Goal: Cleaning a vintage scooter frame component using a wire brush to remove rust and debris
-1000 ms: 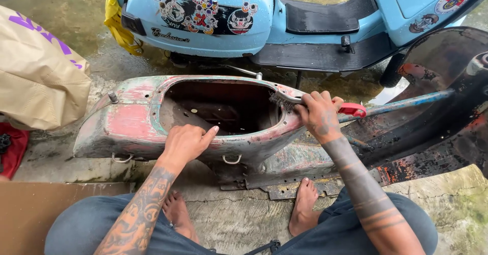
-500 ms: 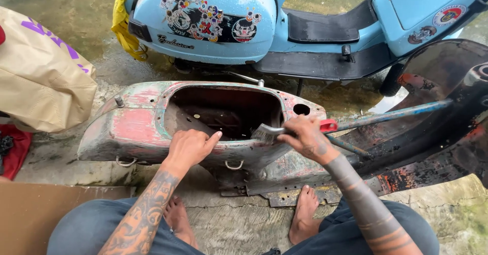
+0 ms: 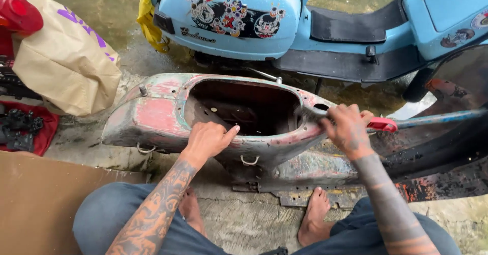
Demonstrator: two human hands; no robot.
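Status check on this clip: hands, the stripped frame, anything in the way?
Left hand flat on worn, paint-stripped scooter frame rim. Right hand grips red-handled tool at rim's right end. Nothing blocking.

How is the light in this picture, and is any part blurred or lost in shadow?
Head view: soft, even daylight with no hard shadows; the wet concrete ground shines faintly. The hollow inside the worn red-and-green scooter body shell is dark, hiding detail. The left hand on its rim and the right hand gripping a red-handled tool look sharp, not blurred.
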